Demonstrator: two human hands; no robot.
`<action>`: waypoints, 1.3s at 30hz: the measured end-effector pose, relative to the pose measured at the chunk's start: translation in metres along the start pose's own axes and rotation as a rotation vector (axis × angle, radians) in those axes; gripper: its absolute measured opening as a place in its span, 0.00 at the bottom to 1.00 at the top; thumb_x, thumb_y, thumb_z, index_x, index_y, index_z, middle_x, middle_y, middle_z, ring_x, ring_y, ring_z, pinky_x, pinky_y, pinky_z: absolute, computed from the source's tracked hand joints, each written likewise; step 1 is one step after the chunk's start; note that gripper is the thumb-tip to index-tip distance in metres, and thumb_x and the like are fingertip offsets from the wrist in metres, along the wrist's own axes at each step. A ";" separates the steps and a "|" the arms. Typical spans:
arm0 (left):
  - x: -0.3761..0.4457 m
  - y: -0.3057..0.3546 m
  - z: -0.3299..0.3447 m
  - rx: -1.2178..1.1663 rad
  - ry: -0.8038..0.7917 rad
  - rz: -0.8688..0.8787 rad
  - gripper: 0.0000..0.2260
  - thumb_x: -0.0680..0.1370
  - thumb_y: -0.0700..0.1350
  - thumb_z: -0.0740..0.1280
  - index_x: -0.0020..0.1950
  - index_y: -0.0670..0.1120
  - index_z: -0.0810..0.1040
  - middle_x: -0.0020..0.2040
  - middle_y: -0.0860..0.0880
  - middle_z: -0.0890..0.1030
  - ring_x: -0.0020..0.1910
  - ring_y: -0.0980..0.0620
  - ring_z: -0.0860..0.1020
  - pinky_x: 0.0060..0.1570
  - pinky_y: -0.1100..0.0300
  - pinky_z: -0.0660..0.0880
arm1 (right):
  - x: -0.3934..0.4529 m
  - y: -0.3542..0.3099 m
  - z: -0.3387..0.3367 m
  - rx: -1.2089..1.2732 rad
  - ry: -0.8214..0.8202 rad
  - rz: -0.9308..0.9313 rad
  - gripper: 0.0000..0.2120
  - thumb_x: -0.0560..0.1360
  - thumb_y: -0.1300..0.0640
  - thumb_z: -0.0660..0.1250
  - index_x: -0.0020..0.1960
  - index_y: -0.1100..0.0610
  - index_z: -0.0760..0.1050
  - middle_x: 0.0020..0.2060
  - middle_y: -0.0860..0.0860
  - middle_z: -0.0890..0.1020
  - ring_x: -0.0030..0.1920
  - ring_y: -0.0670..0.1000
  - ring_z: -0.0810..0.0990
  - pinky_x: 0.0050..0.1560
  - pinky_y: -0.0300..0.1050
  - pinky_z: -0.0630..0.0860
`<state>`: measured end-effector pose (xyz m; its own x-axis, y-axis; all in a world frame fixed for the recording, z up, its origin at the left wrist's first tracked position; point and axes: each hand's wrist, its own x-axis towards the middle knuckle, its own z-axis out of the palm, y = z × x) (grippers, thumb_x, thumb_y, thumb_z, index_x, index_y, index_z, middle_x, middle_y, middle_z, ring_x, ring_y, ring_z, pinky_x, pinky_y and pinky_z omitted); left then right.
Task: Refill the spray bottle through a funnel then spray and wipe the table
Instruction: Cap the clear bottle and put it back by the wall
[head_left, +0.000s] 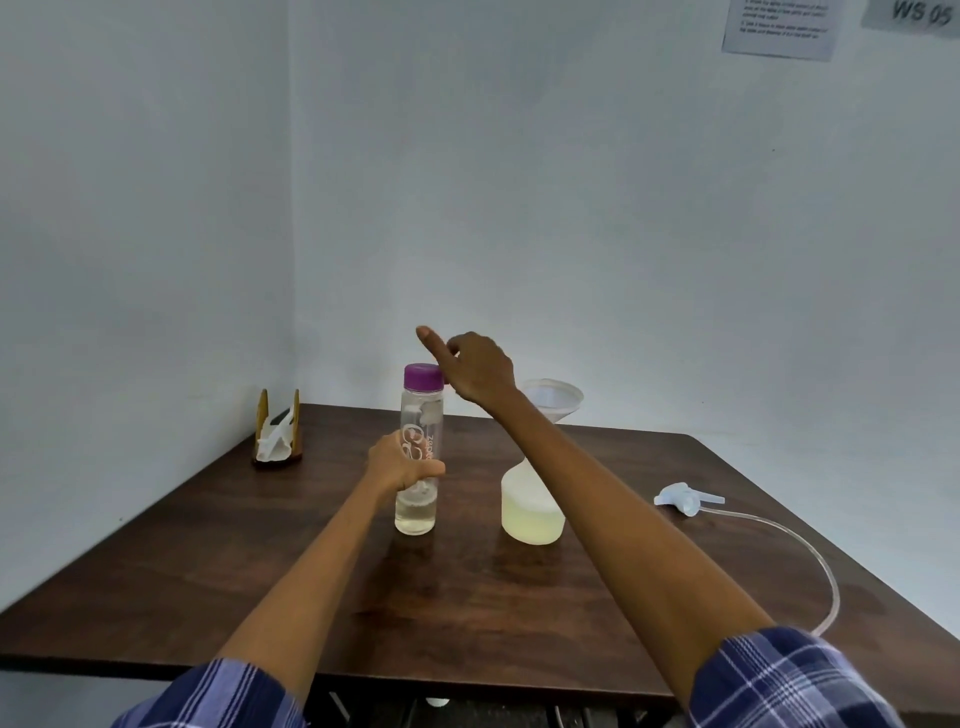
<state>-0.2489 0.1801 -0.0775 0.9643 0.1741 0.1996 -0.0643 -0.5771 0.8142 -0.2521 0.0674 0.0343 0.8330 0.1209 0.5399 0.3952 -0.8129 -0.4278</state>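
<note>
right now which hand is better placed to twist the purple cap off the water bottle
Right. The right hand is already at the purple cap, while the left hand has its grip around the water bottle, steadying it upright.

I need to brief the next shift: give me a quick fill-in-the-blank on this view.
1. The left hand grips the clear bottle, whose cap is ___ in colour.
2. The funnel sits in the neck of the ___.
3. The trigger sprayer head lies on the ___.

Missing: purple; spray bottle; table
</note>
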 end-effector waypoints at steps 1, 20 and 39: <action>0.000 0.000 0.000 -0.006 -0.003 0.000 0.20 0.66 0.45 0.77 0.54 0.41 0.78 0.53 0.43 0.82 0.52 0.46 0.80 0.50 0.58 0.74 | -0.001 0.002 0.000 0.006 0.061 -0.005 0.30 0.76 0.34 0.54 0.39 0.60 0.77 0.38 0.55 0.82 0.39 0.52 0.77 0.45 0.45 0.71; 0.001 -0.002 0.003 0.017 0.027 0.002 0.21 0.66 0.49 0.76 0.54 0.41 0.79 0.53 0.43 0.82 0.53 0.46 0.79 0.48 0.59 0.73 | 0.004 -0.018 0.001 -0.178 -0.309 -0.216 0.17 0.77 0.58 0.60 0.64 0.55 0.76 0.63 0.54 0.78 0.63 0.55 0.75 0.60 0.43 0.70; 0.006 -0.010 0.013 0.064 0.121 -0.009 0.28 0.63 0.55 0.77 0.56 0.41 0.75 0.54 0.44 0.81 0.55 0.45 0.78 0.50 0.56 0.73 | 0.000 -0.014 0.019 -0.126 -0.167 -0.160 0.17 0.74 0.55 0.63 0.63 0.53 0.77 0.57 0.59 0.81 0.57 0.59 0.77 0.58 0.52 0.76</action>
<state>-0.2389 0.1761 -0.0914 0.9264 0.2721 0.2602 -0.0358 -0.6244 0.7803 -0.2499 0.0897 0.0262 0.8205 0.3372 0.4616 0.4843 -0.8391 -0.2479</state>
